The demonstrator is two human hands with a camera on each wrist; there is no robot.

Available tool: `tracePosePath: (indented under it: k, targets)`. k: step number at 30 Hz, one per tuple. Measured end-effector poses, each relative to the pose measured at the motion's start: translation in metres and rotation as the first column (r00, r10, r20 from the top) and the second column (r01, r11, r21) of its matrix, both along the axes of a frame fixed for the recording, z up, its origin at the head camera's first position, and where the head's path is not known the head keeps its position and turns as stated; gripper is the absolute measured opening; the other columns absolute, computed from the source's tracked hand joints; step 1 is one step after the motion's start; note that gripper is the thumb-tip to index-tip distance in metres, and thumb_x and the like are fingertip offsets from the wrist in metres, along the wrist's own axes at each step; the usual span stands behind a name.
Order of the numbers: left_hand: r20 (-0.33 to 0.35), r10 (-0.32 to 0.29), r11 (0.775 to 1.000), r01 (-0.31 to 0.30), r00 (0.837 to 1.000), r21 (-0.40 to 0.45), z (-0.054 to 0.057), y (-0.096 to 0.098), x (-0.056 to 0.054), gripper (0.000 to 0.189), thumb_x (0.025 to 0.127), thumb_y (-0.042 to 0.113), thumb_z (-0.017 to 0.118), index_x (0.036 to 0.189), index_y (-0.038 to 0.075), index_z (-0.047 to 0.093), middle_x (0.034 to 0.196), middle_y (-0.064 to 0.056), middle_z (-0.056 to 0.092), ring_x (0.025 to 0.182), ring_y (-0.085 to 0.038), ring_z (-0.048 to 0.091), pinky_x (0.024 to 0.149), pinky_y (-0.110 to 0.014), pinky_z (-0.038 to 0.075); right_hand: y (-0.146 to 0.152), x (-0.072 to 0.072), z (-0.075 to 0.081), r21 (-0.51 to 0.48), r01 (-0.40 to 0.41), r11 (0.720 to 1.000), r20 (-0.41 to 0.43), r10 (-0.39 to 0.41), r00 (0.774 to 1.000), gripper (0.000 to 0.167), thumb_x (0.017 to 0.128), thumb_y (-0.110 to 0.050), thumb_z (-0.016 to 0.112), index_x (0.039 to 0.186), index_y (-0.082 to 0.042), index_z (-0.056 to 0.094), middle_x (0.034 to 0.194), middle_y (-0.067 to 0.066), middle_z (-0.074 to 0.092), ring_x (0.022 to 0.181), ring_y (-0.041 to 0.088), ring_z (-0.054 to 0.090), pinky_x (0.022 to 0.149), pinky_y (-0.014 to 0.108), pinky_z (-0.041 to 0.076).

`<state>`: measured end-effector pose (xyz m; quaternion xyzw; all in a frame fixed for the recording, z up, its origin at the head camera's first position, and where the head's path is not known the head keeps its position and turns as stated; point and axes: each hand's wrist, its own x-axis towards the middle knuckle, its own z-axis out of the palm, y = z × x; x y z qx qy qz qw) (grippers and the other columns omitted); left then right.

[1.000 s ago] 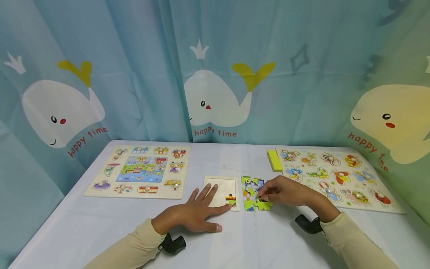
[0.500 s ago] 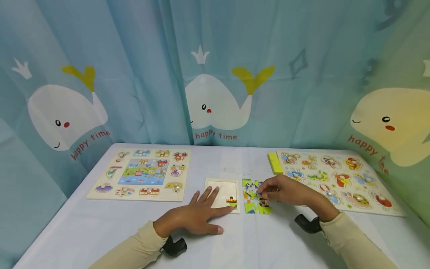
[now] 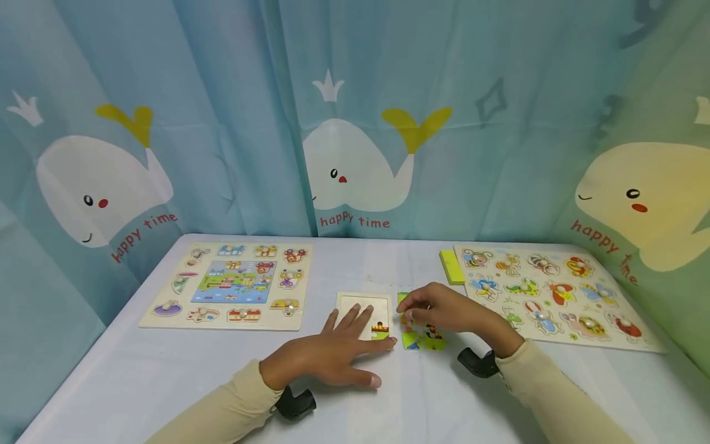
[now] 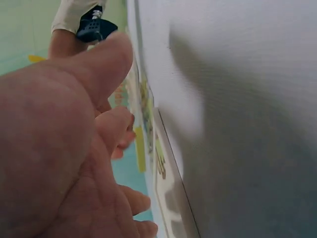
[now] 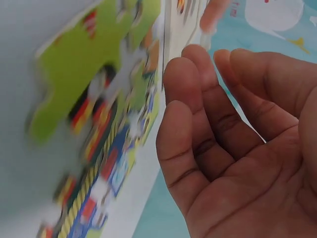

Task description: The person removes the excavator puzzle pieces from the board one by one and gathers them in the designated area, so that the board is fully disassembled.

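Observation:
My left hand [image 3: 333, 354] lies with fingers spread over a small wooden puzzle tray [image 3: 360, 301], its index fingertip at the tray's right edge. A printed piece [image 3: 379, 328] with a red and yellow picture sits in the tray's lower right corner. My right hand [image 3: 446, 308] hovers over the loose jigsaw pieces [image 3: 432, 342] just right of the tray, thumb and index tips close together. In the right wrist view, the other fingers [image 5: 178, 129] curl loosely and hide the space below those tips, so I cannot tell whether they pinch a piece.
A wooden knob puzzle board [image 3: 302, 290] with vehicles stands flat at the left. An insect knob puzzle board [image 3: 554, 277] lies at the right, with a yellow-green block [image 3: 452, 267] against its left edge. A whale-printed curtain [image 3: 471, 185] hangs behind the white table [image 3: 410, 401].
My right hand has moved left across the loose pieces, closer to the tray. My left hand has shifted slightly right, still spread over the tray.

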<state>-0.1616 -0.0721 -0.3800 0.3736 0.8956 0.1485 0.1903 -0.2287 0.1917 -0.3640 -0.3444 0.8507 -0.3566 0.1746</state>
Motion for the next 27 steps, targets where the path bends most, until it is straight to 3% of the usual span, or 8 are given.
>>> tracePosePath:
  k: [6,9,12,15,24,27]
  targets:
    - [0.034,-0.003,1.000,0.004,0.999,-0.027,-0.004,0.006,-0.002,0.074,0.088,0.062,0.059,0.152,0.041,0.029,0.161,-0.015,-0.010,0.145,-0.031,-0.014,0.112,-0.059,-0.001,-0.017,-0.001,-0.007,-0.046,-0.022,0.999,0.026,0.023,0.999,0.024,0.096,-0.003,0.057,0.116,0.002,0.067,0.099,0.007,0.069,0.071,0.015,0.061,0.065,0.027,0.049]
    - [-0.006,0.001,0.998,-0.001,1.000,-0.065,-0.005,0.009,-0.002,0.075,0.087,0.065,0.057,0.152,0.042,0.028,0.161,-0.014,-0.009,0.145,-0.031,-0.014,0.111,-0.060,-0.003,-0.022,0.001,-0.009,-0.047,-0.018,0.999,0.031,0.020,0.999,0.023,0.096,-0.005,0.058,0.116,0.001,0.068,0.098,0.006,0.069,0.068,0.015,0.059,0.064,0.027,0.050]
    - [-0.035,0.003,0.994,-0.006,0.999,-0.106,-0.005,0.011,-0.001,0.075,0.087,0.068,0.054,0.152,0.043,0.027,0.162,-0.012,-0.008,0.145,-0.031,-0.013,0.109,-0.062,-0.006,-0.025,0.002,-0.010,-0.045,-0.020,0.999,0.021,0.021,1.000,0.023,0.095,-0.004,0.058,0.115,-0.001,0.069,0.103,0.006,0.069,0.072,0.014,0.059,0.065,0.027,0.050]
    - [-0.021,0.012,0.992,-0.014,1.000,-0.125,-0.004,0.012,-0.002,0.073,0.088,0.069,0.053,0.152,0.045,0.026,0.162,-0.008,-0.010,0.145,-0.030,-0.015,0.107,-0.065,-0.007,-0.027,0.005,-0.012,-0.044,-0.031,0.999,0.005,0.031,1.000,0.022,0.095,-0.001,0.058,0.113,-0.002,0.069,0.108,0.006,0.069,0.076,0.013,0.058,0.067,0.027,0.049]
    - [0.024,0.032,0.995,-0.030,0.999,-0.098,-0.005,0.010,-0.001,0.072,0.088,0.067,0.054,0.152,0.045,0.027,0.161,-0.008,-0.012,0.145,-0.032,-0.017,0.106,-0.067,-0.006,-0.029,0.008,-0.010,-0.050,-0.048,0.998,-0.003,0.048,0.999,0.020,0.094,-0.002,0.060,0.111,-0.001,0.070,0.111,0.007,0.069,0.095,0.020,0.064,0.080,0.030,0.050]
    - [0.027,0.031,0.994,-0.029,0.999,-0.101,-0.006,0.011,-0.001,0.072,0.088,0.066,0.054,0.152,0.045,0.027,0.161,-0.008,-0.012,0.144,-0.032,-0.018,0.106,-0.066,-0.006,-0.029,0.008,-0.012,-0.059,-0.054,0.997,-0.011,0.054,0.999,0.019,0.094,-0.001,0.059,0.110,-0.002,0.070,0.109,0.005,0.069,0.094,0.020,0.064,0.078,0.029,0.050]
